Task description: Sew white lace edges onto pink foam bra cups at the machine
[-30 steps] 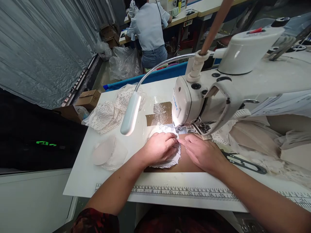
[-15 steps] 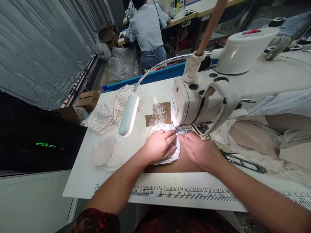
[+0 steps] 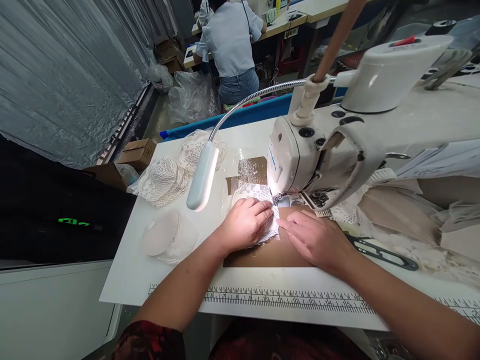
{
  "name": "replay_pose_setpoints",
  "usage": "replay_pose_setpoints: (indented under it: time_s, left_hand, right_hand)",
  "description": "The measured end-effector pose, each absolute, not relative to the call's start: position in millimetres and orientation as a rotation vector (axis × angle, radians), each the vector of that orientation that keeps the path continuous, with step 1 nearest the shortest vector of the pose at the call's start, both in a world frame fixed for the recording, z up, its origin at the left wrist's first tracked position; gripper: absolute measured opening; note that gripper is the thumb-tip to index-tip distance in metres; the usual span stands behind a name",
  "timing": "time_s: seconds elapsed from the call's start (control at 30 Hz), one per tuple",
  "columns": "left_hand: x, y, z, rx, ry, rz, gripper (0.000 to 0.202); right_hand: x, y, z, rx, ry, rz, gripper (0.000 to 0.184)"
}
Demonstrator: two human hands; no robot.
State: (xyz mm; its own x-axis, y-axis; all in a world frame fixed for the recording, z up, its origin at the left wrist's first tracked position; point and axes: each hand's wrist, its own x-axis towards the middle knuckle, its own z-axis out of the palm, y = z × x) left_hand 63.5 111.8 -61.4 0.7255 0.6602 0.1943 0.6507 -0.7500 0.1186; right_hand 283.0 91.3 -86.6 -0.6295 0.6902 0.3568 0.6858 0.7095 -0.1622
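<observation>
A white lace piece (image 3: 253, 193) lies under the presser foot of the white sewing machine (image 3: 360, 135). My left hand (image 3: 245, 223) lies on top of the lace, fingers curled and pressing it onto the table. My right hand (image 3: 315, 239) rests flat beside it on the brown patch (image 3: 262, 255) of the table, its fingertips meeting the lace edge just in front of the needle. Both hands sit close together at the needle area, lit by the gooseneck lamp (image 3: 202, 176).
A pile of lace pieces (image 3: 165, 175) and a stack of round cups (image 3: 168, 237) lie on the left of the white table (image 3: 123, 280). Thread snips (image 3: 386, 253) lie to the right, beige fabric (image 3: 397, 210) behind them. A printed ruler (image 3: 285, 299) runs along the front edge. Another person (image 3: 230, 45) sits at a far table.
The lace has fed further back under the needle, so less of it shows below my left hand. Both hands have followed it slightly toward the machine.
</observation>
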Motion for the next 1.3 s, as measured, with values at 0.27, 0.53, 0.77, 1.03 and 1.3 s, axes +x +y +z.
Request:
replay_pose_setpoints:
  time_s: [0.27,0.53,0.77,1.03,1.3]
  left_hand:
    - [66,106,-59,2.898,1.087,0.323,0.033]
    - [66,113,-63,2.894,1.103,0.301,0.037]
    - [66,118,-63,2.847,1.103,0.335,0.035]
    - [66,122,-63,2.800,1.175,0.442,0.037]
    - [64,118,-61,2.843,1.213,0.428,0.035]
  right_hand:
    - [275,96,-70,-1.261,-2.533,0.075,0.037]
    - [272,98,-70,-1.367,-2.529,0.007,0.036]
    - [280,100,-79,-1.276,-2.509,0.093,0.037]
    - [279,101,-84,-1.245,-2.492,0.103,0.039]
    - [279,105,-90,-1.269,-2.432,0.158,0.041]
